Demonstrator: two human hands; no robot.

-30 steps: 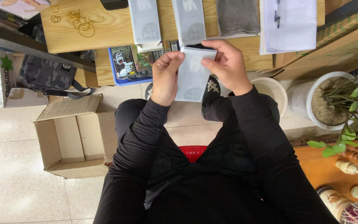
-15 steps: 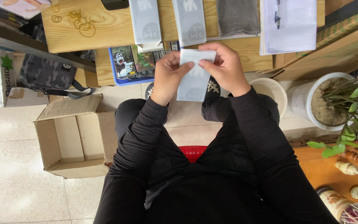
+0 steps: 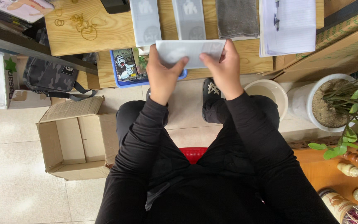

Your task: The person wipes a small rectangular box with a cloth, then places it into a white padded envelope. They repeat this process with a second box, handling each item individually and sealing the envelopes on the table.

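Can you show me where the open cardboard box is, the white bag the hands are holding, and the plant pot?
Open brown cardboard box (image 3: 77, 141): head view, on its inner floor.
Flat white plastic bag (image 3: 195, 52): head view, on its middle, between the two hands.
Round white plant pot (image 3: 301, 101): head view, on its left outer wall.

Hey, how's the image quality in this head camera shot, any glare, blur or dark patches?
Head view: soft, even daylight and sharp focus on both hands, the left hand and right hand, holding the pale packet; mild sheen on the floor tiles; the black clothing loses detail; edges bend slightly from the wide lens.
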